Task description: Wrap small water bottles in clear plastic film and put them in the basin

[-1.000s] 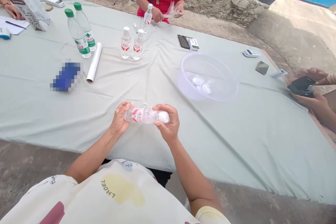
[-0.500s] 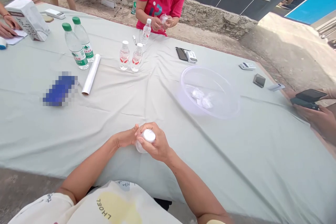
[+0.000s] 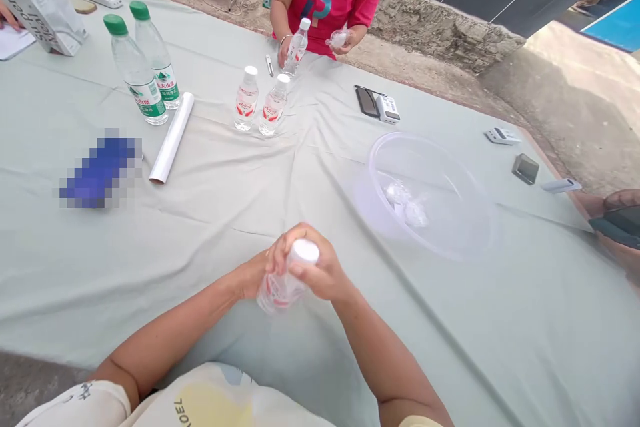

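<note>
Both hands meet over the near edge of the cloth (image 3: 100, 293), holding one small bottle (image 3: 274, 293) tilted, white cap (image 3: 304, 251) up and toward the camera. Right hand (image 3: 320, 273) curls its fingers around the neck just under the cap; left hand (image 3: 260, 270) closes on the body from behind, mostly hidden by the right, so how firm its grip is I cannot tell. The bottle is off the cloth, held in the air above the lap side of the table. The clear plastic looks thin, and it seems to carry a film or wrap, though that is too faint to be sure of. Risks as I judge them: squeezing the soft body while the cap loosens would push water out over the cloth; a slick surface could let the bottle twist or slip out and roll off the near edge. The clear basin (image 3: 480, 227), with crumpled clear pieces inside, sits well apart to the right. Two like bottles (image 3: 260, 100) stand upright farther off; across the table another person's hand (image 3: 285, 53) steadies a third.
</note>
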Available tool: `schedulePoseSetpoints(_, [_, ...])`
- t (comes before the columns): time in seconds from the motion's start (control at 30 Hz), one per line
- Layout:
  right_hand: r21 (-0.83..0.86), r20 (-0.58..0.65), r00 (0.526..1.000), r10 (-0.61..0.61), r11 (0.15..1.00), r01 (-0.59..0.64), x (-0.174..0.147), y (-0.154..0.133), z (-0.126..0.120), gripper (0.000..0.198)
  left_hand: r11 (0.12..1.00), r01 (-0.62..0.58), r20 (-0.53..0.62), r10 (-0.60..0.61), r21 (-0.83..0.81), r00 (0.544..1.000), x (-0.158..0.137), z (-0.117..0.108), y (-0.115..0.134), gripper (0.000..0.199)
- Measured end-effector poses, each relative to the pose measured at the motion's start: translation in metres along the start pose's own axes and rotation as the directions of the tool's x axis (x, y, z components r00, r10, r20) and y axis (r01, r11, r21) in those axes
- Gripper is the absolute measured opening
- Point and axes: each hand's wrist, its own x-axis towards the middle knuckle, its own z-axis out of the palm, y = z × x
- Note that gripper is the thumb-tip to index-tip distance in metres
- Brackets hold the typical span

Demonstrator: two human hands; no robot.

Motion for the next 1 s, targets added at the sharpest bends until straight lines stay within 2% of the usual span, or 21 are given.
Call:
schedulePoseSetpoints(0.07, [-0.082, -0.249, 0.967, -0.047, 0.996, 0.027, 0.024, -0.007, -0.031, 0.018, 0.996, -0.005, -0.061, 0.000, -0.084, 0.998, 0.007, -0.007, -0.001, 0.027])
schedulePoseSetpoints(0.1, [-0.188, -0.375, 0.921, -0.109, 0.981, 0.039, 0.039, -0.009, -0.050, 0.023, 0.989, 0.004, -0.081, -0.016, -0.148, 0.997, 0.009, -0.011, -0.001, 0.031])
schedulePoseSetpoints(0.17, [-0.423, -0.562, 0.794, -0.232, 0.905, -0.035, 0.072, -0.007, -0.091, 0.030, 0.965, 0.043, -0.062, -0.061, -0.261, 0.996, 0.012, -0.019, -0.001, 0.034])
schedulePoseSetpoints(0.23, [-0.561, -0.633, 0.706, -0.318, 0.817, -0.134, 0.103, 0.003, -0.131, 0.036, 0.950, 0.064, -0.024, -0.075, -0.307, 0.997, 0.012, -0.026, -0.001, 0.031])
schedulePoseSetpoints(0.33, [-0.641, -0.682, 0.627, -0.376, 0.720, -0.266, 0.139, 0.025, -0.178, 0.044, 0.957, 0.060, 0.023, -0.055, -0.283, 0.998, 0.010, -0.030, -0.002, 0.025])
schedulePoseSetpoints(0.43, [-0.640, -0.711, 0.617, -0.338, 0.675, -0.368, 0.159, 0.041, -0.200, 0.047, 0.955, 0.071, 0.072, -0.052, -0.287, 0.996, 0.008, -0.032, -0.001, 0.026])
schedulePoseSetpoints(0.63, [-0.644, -0.681, 0.681, -0.270, 0.663, -0.382, 0.165, 0.043, -0.201, 0.043, 0.948, 0.074, 0.113, -0.041, -0.308, 0.993, 0.008, -0.034, -0.001, 0.025])
schedulePoseSetpoints(0.83, [-0.608, -0.724, 0.644, -0.246, 0.670, -0.427, 0.156, 0.036, -0.197, 0.035, 0.948, 0.062, 0.122, -0.025, -0.312, 0.992, 0.008, -0.035, -0.002, 0.024])
schedulePoseSetpoints(0.93, [-0.577, -0.740, 0.651, -0.169, 0.656, -0.486, 0.157, 0.031, -0.189, 0.036, 0.949, 0.054, 0.128, -0.014, -0.310, 0.992, 0.008, -0.035, -0.003, 0.024])
schedulePoseSetpoints(1.0, [-0.543, -0.763, 0.639, -0.102, 0.637, -0.547, 0.159, 0.027, -0.184, 0.042, 0.949, 0.052, 0.133, -0.010, -0.311, 0.991, 0.008, -0.036, -0.003, 0.024])
